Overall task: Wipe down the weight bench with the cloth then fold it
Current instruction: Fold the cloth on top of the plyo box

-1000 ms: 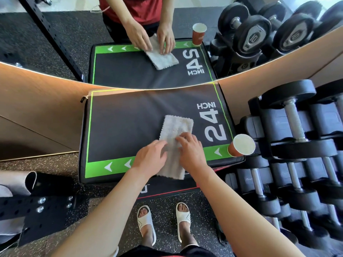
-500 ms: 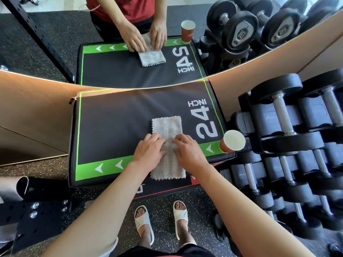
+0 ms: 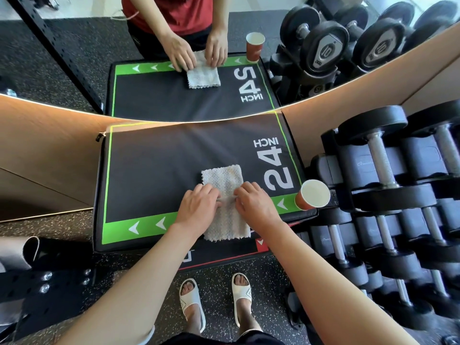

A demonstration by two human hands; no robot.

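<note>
Cloth: pale, nubby, folded into narrow strip, lying on black padded bench, near front edge beside white "24 INCH" lettering, near end overhanging green arrow border. Left hand on cloth's left edge at mid-length, fingers curled, pinching fabric. Right hand on cloth's right edge, fingertips likewise pinching small ridge of fabric. Paper cup right of cloth, upright on bench's front right corner. Dumbbell rack further right of cloth. Mirror beyond cloth, behind bench.
</note>
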